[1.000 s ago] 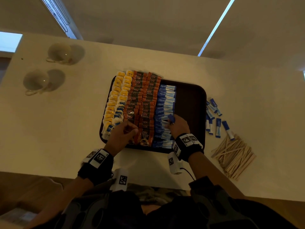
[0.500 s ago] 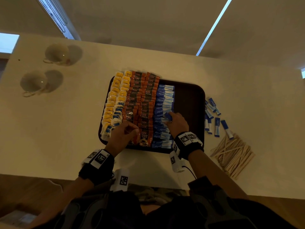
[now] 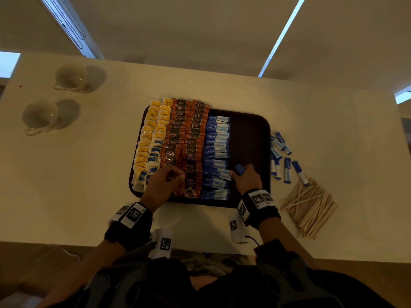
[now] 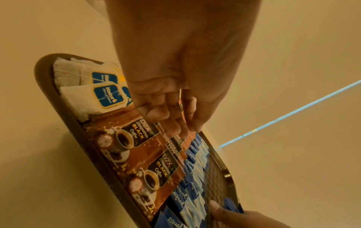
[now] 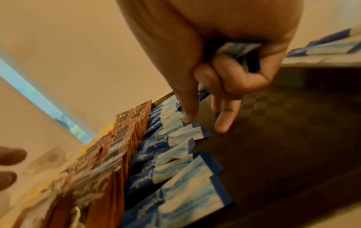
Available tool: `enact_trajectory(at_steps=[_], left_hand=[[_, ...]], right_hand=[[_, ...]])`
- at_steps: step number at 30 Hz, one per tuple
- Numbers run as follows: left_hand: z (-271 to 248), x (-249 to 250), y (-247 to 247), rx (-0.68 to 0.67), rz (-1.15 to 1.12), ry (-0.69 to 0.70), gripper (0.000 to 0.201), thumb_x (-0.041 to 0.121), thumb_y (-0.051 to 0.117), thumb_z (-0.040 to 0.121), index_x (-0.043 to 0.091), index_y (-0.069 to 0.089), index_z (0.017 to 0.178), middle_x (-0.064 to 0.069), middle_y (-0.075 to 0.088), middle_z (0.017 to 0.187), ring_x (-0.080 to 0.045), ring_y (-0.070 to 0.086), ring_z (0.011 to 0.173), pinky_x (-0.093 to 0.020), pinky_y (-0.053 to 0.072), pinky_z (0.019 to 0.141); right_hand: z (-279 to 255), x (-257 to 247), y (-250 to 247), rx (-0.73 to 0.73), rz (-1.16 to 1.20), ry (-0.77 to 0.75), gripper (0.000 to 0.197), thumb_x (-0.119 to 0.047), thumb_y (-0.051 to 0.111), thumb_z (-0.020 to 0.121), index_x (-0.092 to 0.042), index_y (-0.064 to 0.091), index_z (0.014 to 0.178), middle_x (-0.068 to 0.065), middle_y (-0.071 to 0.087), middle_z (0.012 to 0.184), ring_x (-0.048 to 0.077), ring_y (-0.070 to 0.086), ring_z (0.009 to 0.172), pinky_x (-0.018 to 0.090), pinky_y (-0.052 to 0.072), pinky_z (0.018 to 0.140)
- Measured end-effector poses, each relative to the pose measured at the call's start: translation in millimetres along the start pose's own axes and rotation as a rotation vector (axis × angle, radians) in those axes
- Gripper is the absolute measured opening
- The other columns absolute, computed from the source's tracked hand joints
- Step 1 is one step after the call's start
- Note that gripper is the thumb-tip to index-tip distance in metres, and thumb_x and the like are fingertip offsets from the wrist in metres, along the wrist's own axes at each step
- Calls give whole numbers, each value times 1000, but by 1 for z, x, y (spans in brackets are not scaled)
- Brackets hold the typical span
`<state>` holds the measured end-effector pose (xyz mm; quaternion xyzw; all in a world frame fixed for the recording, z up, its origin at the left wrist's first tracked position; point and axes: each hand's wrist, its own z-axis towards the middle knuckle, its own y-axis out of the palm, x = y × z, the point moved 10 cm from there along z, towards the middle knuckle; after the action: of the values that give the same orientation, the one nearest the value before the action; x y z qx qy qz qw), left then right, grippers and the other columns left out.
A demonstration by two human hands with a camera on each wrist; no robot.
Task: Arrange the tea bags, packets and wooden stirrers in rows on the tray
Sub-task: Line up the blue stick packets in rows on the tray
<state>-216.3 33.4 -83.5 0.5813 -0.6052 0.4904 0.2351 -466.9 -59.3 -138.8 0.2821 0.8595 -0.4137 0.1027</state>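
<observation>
White tabletop (image 3: pixel 89 185) carries a dark tray (image 3: pixel 249 134). Nearest, the left hand (image 3: pixel 162 185) pinches a brown coffee packet (image 4: pixel 180 104) over the coffee rows; the right hand (image 3: pixel 246 181) curls round blue packets (image 5: pixel 237 48), thumb touching the blue row (image 3: pixel 216 152). Farther left, tea bags (image 3: pixel 151 138); right of the tray, wooden stirrers (image 3: pixel 309 207).

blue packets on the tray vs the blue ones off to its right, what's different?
The tray's blue packets lie in one overlapping row, all turned the same way; the loose blue packets are scattered on the table at mixed angles. The tray group is far larger. Both look like the same blue-and-white packet.
</observation>
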Motion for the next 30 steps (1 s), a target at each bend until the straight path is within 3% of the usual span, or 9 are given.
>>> enact_trajectory(at_steps=[7,9,13,17,20,23,26,28,30], left_hand=[[-5,11,3,-11,-40,17,12,5,59,89,14,58,82,-2,62,74,3,59,54,-10,46,50],[-4,10,2,-12,-40,10,12,5,59,89,15,57,82,-1,62,75,3,59,55,-10,47,50],[-4,5,0,-7,-29,13,12,5,60,88,15,58,82,-4,64,77,-1,61,57,-11,47,51],[-5,7,0,4,-26,17,6,4,60,88,9,59,85,-6,64,78,0,60,56,-11,47,51],[-6,12,3,-7,-32,21,1,4,59,89,3,59,89,-6,63,77,0,59,54,-11,46,49],[-3,21,3,-13,-8,52,7,10,60,89,15,59,84,1,64,82,0,61,66,-12,47,58],[5,46,17,-124,38,128,2,19,61,89,21,61,90,4,65,92,-7,62,84,-20,48,73],[9,66,33,-233,67,167,17,25,61,89,20,61,106,4,63,101,-8,61,92,-22,50,79],[13,86,46,-311,104,208,30,27,63,87,20,57,116,4,62,106,-7,60,95,-18,50,81]], right_hand=[[-2,-16,12,-40,66,-91,24,-31,58,92,-8,53,97,9,55,90,21,52,78,28,39,67],[-4,-18,11,-32,91,-107,18,-27,58,92,-10,53,93,9,55,88,21,52,77,27,38,67],[-7,-9,-1,38,131,-57,22,-24,58,92,-5,57,104,7,54,91,21,52,81,27,38,69],[-7,-3,3,2,107,-4,26,-26,58,92,-6,58,109,11,58,99,27,57,90,27,38,70],[-9,-8,5,-20,134,-25,23,-25,57,93,-6,59,105,11,58,95,22,52,79,26,37,66],[-16,-26,-2,-5,191,-115,20,-24,58,92,-4,56,93,14,57,87,19,51,67,28,38,55],[-31,-60,8,-179,238,-261,21,-19,61,90,1,58,92,24,59,85,28,58,70,34,47,64],[-44,-81,15,-348,263,-332,12,-16,64,88,-8,55,85,11,52,67,15,46,51,27,40,50],[-58,-99,16,-463,266,-397,12,-12,65,87,-10,53,92,2,47,62,7,38,42,21,34,43]])
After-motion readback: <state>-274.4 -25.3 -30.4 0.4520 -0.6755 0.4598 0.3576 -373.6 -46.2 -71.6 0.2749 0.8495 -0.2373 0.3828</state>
